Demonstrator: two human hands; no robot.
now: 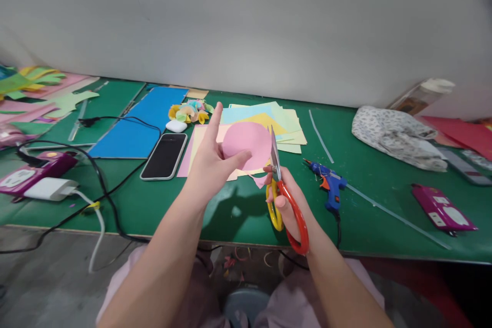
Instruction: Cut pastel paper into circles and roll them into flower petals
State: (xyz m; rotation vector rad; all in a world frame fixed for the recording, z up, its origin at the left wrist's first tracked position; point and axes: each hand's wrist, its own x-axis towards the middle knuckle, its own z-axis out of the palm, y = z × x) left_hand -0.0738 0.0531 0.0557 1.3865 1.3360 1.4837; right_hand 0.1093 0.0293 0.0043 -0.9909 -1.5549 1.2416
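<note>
A rounded piece of pink paper (246, 141) is pinched in my left hand (209, 161), with the thumb on top and the index finger pointing up and away. My right hand (292, 197) grips a pair of scissors (275, 156) with one red and one yellow handle. The blades point away from me at the right edge of the pink paper and look slightly parted. A small pink scrap (259, 181) hangs below the paper near the scissors. Beneath lies a stack of coloured paper sheets (294, 125) in yellow, blue and pale green.
Left of the stack are a phone (164, 157), a white case (176, 126), curled paper flowers (190, 110) and a blue board (144, 120). Cables cross from a purple power strip (36, 170). A blue glue gun (326, 182), glue sticks and patterned cloth (395, 136) lie rightward.
</note>
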